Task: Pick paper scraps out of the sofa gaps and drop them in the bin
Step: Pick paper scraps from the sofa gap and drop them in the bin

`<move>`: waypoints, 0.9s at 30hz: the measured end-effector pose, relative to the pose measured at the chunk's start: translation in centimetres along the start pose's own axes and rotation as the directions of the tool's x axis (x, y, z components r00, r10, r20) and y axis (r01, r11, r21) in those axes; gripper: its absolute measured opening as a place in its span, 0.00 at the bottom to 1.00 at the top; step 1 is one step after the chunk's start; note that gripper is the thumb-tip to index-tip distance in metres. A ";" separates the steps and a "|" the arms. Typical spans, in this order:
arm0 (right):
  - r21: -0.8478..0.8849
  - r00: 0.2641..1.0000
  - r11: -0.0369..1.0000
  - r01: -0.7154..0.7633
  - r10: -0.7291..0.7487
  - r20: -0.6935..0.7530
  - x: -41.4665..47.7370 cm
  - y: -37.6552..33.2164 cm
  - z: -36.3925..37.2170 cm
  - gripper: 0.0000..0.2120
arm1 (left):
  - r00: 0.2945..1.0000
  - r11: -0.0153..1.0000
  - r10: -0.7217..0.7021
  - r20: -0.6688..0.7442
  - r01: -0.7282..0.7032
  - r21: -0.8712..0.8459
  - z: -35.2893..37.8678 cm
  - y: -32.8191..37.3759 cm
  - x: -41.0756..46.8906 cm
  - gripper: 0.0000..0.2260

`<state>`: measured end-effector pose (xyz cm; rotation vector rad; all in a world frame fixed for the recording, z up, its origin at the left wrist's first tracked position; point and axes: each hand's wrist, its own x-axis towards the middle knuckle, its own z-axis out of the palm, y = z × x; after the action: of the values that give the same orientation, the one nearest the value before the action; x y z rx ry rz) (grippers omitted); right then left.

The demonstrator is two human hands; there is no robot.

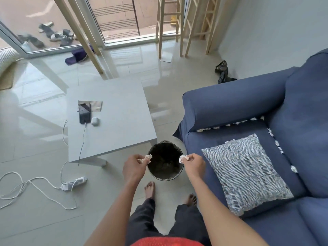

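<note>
We're mid-task: left hand (134, 166) and right hand (193, 165) each pinch a paper scrap (183, 158) over the bin (166, 176), frame centre; more scraps (230, 124) still line the sofa (230, 103) gaps at right

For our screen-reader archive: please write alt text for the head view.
Left hand and right hand each pinch a crumpled paper scrap over a black bin beside a blue sofa. More scraps line the sofa's gaps.
</note>
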<state>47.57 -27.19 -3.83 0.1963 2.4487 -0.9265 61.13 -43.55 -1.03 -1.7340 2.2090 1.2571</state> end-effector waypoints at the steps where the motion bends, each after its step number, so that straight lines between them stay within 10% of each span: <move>1: -0.006 1.000 1.000 -0.015 0.015 -0.011 -0.1 -0.2 0.6 0.07 | 1.000 1.000 0.008 0.011 -0.008 0.014 -0.4 -0.4 0.6 0.10; 27: -0.139 0.988 0.985 -0.100 0.115 0.106 1.7 0.6 5.4 0.10 | 0.979 0.983 0.052 0.199 -0.086 0.164 -0.7 -2.7 7.0 0.07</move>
<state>48.49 -30.37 -8.51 0.2201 2.3594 -0.7056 61.16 -49.56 -5.61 -1.4205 2.2081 1.1545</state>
